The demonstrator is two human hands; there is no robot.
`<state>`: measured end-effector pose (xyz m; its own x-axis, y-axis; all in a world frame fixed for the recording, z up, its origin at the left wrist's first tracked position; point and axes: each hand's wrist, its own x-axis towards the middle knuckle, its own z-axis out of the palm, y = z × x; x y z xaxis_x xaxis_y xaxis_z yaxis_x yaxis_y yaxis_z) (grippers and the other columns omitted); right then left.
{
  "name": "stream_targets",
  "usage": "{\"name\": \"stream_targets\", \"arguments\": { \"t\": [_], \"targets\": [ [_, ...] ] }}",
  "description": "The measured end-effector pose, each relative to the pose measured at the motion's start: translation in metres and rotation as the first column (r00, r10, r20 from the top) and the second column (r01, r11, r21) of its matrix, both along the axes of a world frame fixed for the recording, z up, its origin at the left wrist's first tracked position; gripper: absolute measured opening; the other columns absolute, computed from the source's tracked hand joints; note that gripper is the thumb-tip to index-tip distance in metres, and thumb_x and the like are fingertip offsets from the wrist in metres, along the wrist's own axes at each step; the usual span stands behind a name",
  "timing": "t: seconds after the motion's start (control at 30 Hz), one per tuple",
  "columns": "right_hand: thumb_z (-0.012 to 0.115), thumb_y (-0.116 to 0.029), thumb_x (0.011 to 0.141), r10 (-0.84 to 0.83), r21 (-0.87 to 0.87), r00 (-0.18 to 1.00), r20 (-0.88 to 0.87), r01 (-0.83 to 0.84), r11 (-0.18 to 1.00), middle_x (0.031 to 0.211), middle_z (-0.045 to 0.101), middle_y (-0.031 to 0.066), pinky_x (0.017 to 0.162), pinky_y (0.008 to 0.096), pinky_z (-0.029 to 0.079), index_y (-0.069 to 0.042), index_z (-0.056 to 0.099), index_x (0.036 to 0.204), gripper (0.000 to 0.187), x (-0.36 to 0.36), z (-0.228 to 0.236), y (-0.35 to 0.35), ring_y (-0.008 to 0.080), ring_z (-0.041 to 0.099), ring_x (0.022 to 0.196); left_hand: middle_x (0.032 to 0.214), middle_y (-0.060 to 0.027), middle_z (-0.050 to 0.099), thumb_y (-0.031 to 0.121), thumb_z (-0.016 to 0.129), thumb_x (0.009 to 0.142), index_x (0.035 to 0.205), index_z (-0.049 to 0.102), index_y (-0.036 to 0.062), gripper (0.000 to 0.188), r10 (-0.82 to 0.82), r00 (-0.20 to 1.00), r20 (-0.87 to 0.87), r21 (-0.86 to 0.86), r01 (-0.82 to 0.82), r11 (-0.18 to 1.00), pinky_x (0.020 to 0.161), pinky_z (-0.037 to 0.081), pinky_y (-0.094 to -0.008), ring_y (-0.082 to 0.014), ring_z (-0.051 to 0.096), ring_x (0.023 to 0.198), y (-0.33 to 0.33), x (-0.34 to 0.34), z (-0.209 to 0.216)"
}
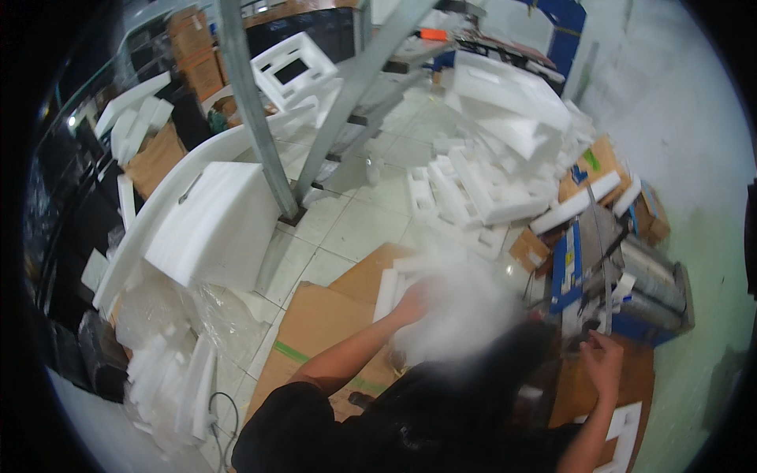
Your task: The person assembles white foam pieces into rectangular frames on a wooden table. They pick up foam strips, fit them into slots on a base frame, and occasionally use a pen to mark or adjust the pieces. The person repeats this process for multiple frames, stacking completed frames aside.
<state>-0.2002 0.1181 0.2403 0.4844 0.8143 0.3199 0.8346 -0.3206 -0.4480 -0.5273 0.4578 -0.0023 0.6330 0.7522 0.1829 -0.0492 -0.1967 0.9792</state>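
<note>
The left hand (412, 306) reached forward onto a white foam frame (385, 296), which lay directly under and around it above brown cardboard sheets (315, 319). White haze (465, 311) blurred the hand's far side, so whether its fingers were spread or gripping could not be told. What the haze was, smoke or some thin material in motion, was unclear too.

The right hand (604, 359), well apart to the right, had its fingers bent inward just beside a small dark part (590, 325) of a blue-and-grey machine (566, 264); whether they pinched that part or only hung near it could not be made out. Below this hand lay a brown board (579, 394) and another white foam piece (628, 430) with cutouts.

As for progress, the foam frame at the left hand seemed to be midway through handling, lying apart from the rest. Beyond that hand, a pile of slotted foam pieces (477, 185) looked already cut to shape, though whether they were finished or waiting could not be judged. To its left stood a large white foam block (205, 221), untouched by either hand, with clear plastic wrap (229, 315) beside it.
</note>
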Motion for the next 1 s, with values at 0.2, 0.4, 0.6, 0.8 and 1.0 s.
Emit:
{"name": "stream_targets", "arguments": {
  "t": [0.2,0.4,0.6,0.8,1.0],
  "targets": [
    [0.075,-0.008,0.087,-0.287,-0.047,0.947,-0.144,0.283,0.958,0.096,0.075,0.0204,0.086,0.0384,0.055,0.005,0.072,0.118,0.034,0.006,-0.046,-0.112,0.0313,0.073,0.088,0.137,-0.0122,0.059,0.008,0.076,0.092,0.144,0.052,0.003,0.057,-0.244,0.965,-0.099,-0.085,0.236,0.968,0.096,0.055,-0.0348,-0.0196,0.066,0.107,-0.045,0.091,0.002],
    [0.073,-0.018,0.095,-0.638,-0.188,0.764,-0.093,0.616,0.765,0.112,0.074,0.0245,0.097,0.0434,0.053,0.005,0.071,0.122,0.036,-0.031,-0.08,-0.211,0.0374,0.071,0.109,0.135,-0.0184,0.065,0.024,0.08,0.085,0.14,0.056,-0.0028,0.066,-0.268,0.875,-0.403,-0.138,0.231,0.963,0.098,0.054,-0.0399,-0.0288,0.071,0.112,-0.053,0.163,-0.055],
    [0.073,-0.019,0.096,-0.903,0.03,0.43,0.017,0.902,0.43,0.117,0.073,0.0234,0.101,0.0435,0.052,0.005,0.072,0.119,0.033,-0.086,-0.131,-0.317,0.0368,0.07,0.111,0.135,-0.0255,0.064,0.031,0.08,0.083,0.139,0.058,-0.0023,0.068,-0.204,0.759,-0.619,-0.07,0.205,0.976,0.102,0.052,-0.0425,-0.0339,0.063,0.126,-0.033,0.18,-0.181],
    [0.076,-0.023,0.09,-0.911,-0.117,0.338,0.238,0.941,0.318,0.112,0.074,0.0214,0.098,0.0466,0.052,0.0,0.074,0.11,0.03,-0.125,-0.08,-0.327,0.0413,0.068,0.107,0.135,-0.0221,0.064,0.02,0.076,0.092,0.141,0.056,-0.0003,0.057,-0.68,0.619,-0.393,-0.353,0.581,0.733,0.097,0.056,-0.0403,-0.03,0.066,0.119,-0.165,0.232,-0.164],
    [0.078,-0.024,0.087,-0.907,-0.18,0.411,-0.095,0.889,0.422,0.113,0.075,0.0216,0.097,0.0432,0.053,0.002,0.072,0.12,0.042,-0.093,-0.071,-0.365,0.0366,0.071,0.11,0.142,-0.0185,0.06,0.009,0.065,0.101,0.145,0.052,0.0036,0.046,-0.851,0.437,-0.292,-0.288,0.808,0.514,0.099,0.054,-0.039,-0.0279,0.064,0.123,-0.23,0.303,-0.074]
  ]
}}
